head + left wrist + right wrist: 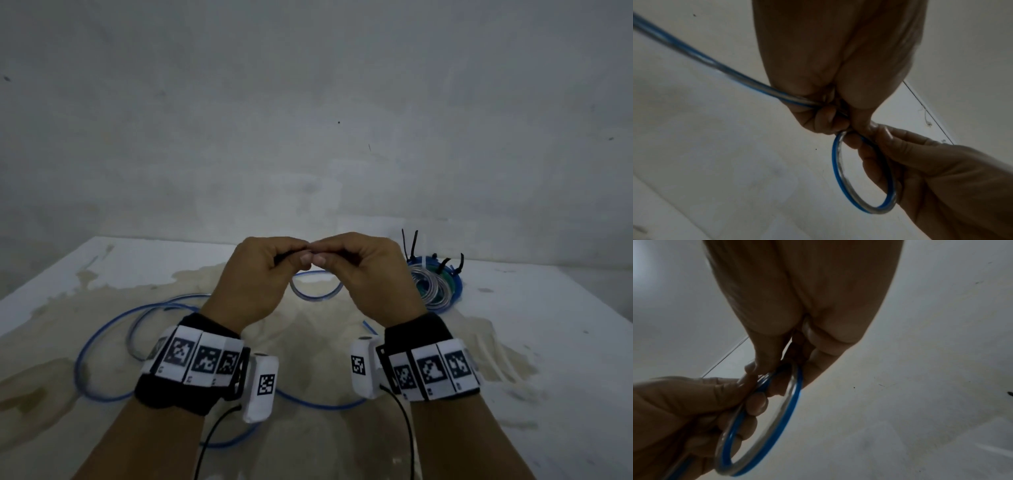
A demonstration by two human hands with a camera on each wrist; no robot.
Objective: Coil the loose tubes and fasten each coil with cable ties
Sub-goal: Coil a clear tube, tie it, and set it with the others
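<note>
Lower left of the head view: most of the blue tube (102, 329) lies slack in wide bends on the worktop (548, 342), uncoiled. I judge the slack is left there so it can feed freely as turns are wound.

Centre of the frame: I hold both hands raised above the worktop, knuckles nearly touching. My left hand (255, 274) has its fingers (826, 120) curled round the tube where the long run enters the first loop (317, 291); in the left wrist view that run leads off to the upper left of the frame. My right hand (368, 274) pinches the same crossing from the other side, its fingers (756, 368) closed on the tube at the top of the loop. The loop hangs below both hands, small and round. Held this way the crossing cannot spring open, and I judge this sets the diameter for the next turns. Something dark and thin shows between the fingertips; I cannot tell if it is a tie.

Right of the hands: finished coils (433, 287) sit stacked on the worktop, black cable ties (412, 245) sticking up from them. They are kept well apart from the loose tube, probably to avoid tangling.

Judgement: an early step for this tube; winding remains, then fastening.
</note>
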